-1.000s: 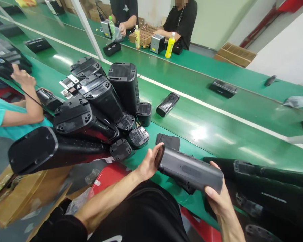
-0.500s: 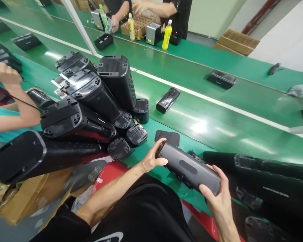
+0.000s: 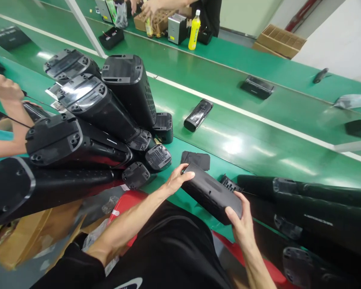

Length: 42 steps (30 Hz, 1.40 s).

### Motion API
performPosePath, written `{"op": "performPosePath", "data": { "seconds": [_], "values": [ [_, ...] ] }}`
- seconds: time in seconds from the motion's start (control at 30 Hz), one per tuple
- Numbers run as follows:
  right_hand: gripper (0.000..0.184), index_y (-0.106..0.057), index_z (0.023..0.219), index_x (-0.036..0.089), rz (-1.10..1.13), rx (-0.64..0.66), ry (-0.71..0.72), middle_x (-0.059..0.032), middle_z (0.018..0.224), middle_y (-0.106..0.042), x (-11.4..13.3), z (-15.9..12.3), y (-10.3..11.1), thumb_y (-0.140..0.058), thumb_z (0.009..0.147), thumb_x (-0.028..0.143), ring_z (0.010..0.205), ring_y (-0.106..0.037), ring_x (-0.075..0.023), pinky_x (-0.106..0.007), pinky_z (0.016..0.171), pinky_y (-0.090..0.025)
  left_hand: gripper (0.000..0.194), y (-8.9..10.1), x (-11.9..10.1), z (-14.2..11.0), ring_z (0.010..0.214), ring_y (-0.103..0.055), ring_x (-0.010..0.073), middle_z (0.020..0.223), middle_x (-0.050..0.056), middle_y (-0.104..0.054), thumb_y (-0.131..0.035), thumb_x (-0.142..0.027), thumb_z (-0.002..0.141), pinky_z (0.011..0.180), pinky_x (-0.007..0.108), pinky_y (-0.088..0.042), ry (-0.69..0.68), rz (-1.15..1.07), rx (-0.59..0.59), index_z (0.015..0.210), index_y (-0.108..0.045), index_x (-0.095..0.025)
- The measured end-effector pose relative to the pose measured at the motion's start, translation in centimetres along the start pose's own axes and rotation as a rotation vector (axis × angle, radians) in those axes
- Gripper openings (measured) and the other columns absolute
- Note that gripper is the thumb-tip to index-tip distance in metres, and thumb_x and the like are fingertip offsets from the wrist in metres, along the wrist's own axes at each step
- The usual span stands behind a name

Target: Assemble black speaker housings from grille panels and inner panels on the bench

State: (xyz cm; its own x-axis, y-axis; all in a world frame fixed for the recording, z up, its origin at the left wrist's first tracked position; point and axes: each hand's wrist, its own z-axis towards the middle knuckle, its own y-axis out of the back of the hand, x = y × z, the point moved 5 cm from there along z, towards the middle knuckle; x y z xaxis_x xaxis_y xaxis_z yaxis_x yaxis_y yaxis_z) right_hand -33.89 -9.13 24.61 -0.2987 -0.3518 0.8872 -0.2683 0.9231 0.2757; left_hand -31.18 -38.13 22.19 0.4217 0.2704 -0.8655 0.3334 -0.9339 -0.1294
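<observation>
I hold a long black plastic housing [image 3: 211, 192] between both hands, low over the near edge of the green table [image 3: 258, 132]. My left hand [image 3: 175, 181] grips its far end with the fingers curled over the top. My right hand [image 3: 242, 221] clasps its near end from below, thumb on the side. A flat black panel [image 3: 196, 159] lies on the table just beyond the housing. A small ribbed black part [image 3: 229, 183] peeks out behind it.
A heap of several tall black tower housings [image 3: 102, 108] lies to the left. More long black housings [image 3: 313, 208] lie to the right. A small black unit [image 3: 197, 114] rests on the conveyor. Another person's arm [image 3: 9, 100] is at far left; people work at the far side beside a yellow bottle [image 3: 194, 30].
Both hands have lowered the housing toward the table and tilted it, its top face turned more toward me. My right hand has shifted its grip further under the near end.
</observation>
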Motion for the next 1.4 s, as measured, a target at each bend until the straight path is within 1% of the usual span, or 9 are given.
{"op": "performPosePath", "data": {
  "seconds": [0.17, 0.33, 0.43, 0.63, 0.77, 0.9, 1.13, 1.27, 1.4],
  "values": [
    [0.097, -0.042, 0.154, 0.029, 0.054, 0.060, -0.163, -0.0120, 0.147, -0.055, -3.6, -0.3, -0.9, -0.079, 0.073, 0.068, 0.131, -0.056, -0.0355, -0.051, 0.108, -0.047, 0.078, 0.3, 0.5, 1.5, 0.145, -0.048, 0.0363, 0.153, 0.014, -0.057, -0.072, -0.073, 0.077, 0.122, 0.047, -0.035, 0.156, 0.139, -0.016, 0.135, -0.064, -0.022],
    [0.090, -0.050, 0.143, 0.029, 0.265, -0.015, -0.262, -0.0116, 0.134, -0.062, -3.4, 2.0, -1.6, -0.084, 0.068, 0.065, 0.113, -0.067, -0.0364, -0.059, 0.096, -0.057, 0.082, 0.1, 0.7, 2.0, 0.114, -0.067, 0.0315, 0.145, 0.017, -0.060, -0.050, -0.081, 0.087, 0.088, 0.044, -0.060, 0.230, -0.284, -0.129, 0.142, -0.055, -0.021],
    [0.072, -0.056, 0.127, 0.024, 0.587, 0.017, -0.406, -0.0128, 0.114, -0.068, -1.3, 9.0, -4.1, -0.068, 0.079, 0.076, 0.100, -0.071, -0.0337, -0.060, 0.084, -0.062, 0.063, -0.6, 0.6, 2.0, 0.099, -0.068, 0.0228, 0.139, 0.017, -0.060, -0.061, -0.066, 0.087, 0.070, 0.033, -0.060, 0.165, -0.381, -0.219, 0.129, -0.059, -0.018],
    [0.066, -0.048, 0.128, 0.019, 0.581, -0.126, -0.376, -0.0152, 0.114, -0.059, 4.2, 28.5, -6.3, -0.029, 0.096, 0.073, 0.101, -0.066, -0.0263, -0.047, 0.074, -0.063, 0.025, -3.3, 2.5, 2.0, 0.070, -0.060, 0.0139, 0.076, 0.002, -0.065, -0.067, -0.041, 0.083, 0.061, 0.024, -0.046, 0.156, 0.048, 0.009, 0.084, -0.064, -0.016],
    [0.066, -0.052, 0.123, 0.022, 0.497, -0.151, -0.314, -0.0134, 0.114, -0.058, 4.4, 33.7, -5.0, -0.031, 0.094, 0.078, 0.100, -0.064, -0.0240, -0.045, 0.074, -0.061, 0.023, -4.3, 4.0, 3.4, 0.067, -0.057, 0.0141, 0.069, -0.001, -0.063, -0.062, -0.040, 0.085, 0.066, 0.026, -0.043, 0.112, 0.319, 0.000, 0.077, -0.061, -0.018],
    [0.056, -0.056, 0.105, 0.021, 0.351, -0.235, -0.289, -0.0051, 0.089, -0.060, 1.7, 28.6, -2.0, -0.054, 0.088, 0.074, 0.076, -0.063, -0.0195, -0.037, 0.065, -0.057, 0.032, -8.6, 5.3, 6.2, 0.076, -0.064, 0.0220, 0.073, 0.002, -0.067, -0.066, -0.051, 0.084, 0.073, 0.032, -0.046, 0.113, 0.646, 0.116, 0.078, -0.059, -0.021],
    [0.056, -0.063, 0.081, 0.020, 0.030, -0.512, -0.286, 0.0007, 0.066, -0.058, -5.7, 5.2, 2.6, -0.085, 0.055, 0.065, 0.063, -0.054, -0.0186, -0.033, 0.062, -0.047, 0.027, -16.5, 7.3, 8.6, 0.105, -0.071, 0.0402, 0.094, 0.017, -0.073, -0.065, -0.046, 0.088, 0.091, 0.047, -0.051, 0.045, 0.925, 0.364, 0.092, -0.061, -0.020],
    [0.057, -0.063, 0.088, 0.020, -0.021, -0.589, -0.293, -0.0023, 0.074, -0.064, -8.0, -1.4, 3.6, -0.078, 0.065, 0.070, 0.069, -0.060, -0.0223, -0.036, 0.066, -0.050, 0.017, -15.0, 7.2, 7.0, 0.096, -0.074, 0.0341, 0.087, 0.012, -0.074, -0.057, -0.039, 0.093, 0.088, 0.041, -0.052, -0.011, 0.888, 0.365, 0.089, -0.058, -0.022],
    [0.054, -0.066, 0.098, 0.019, -0.075, -0.497, -0.190, -0.0061, 0.087, -0.070, -6.7, 0.0, 2.6, -0.072, 0.077, 0.068, 0.079, -0.066, -0.0241, -0.038, 0.076, -0.054, 0.022, -10.1, 7.7, 4.3, 0.064, -0.072, 0.0208, 0.069, 0.002, -0.069, -0.047, -0.039, 0.098, 0.070, 0.031, -0.053, 0.053, 0.767, 0.268, 0.086, -0.052, -0.022]
  ]
}}
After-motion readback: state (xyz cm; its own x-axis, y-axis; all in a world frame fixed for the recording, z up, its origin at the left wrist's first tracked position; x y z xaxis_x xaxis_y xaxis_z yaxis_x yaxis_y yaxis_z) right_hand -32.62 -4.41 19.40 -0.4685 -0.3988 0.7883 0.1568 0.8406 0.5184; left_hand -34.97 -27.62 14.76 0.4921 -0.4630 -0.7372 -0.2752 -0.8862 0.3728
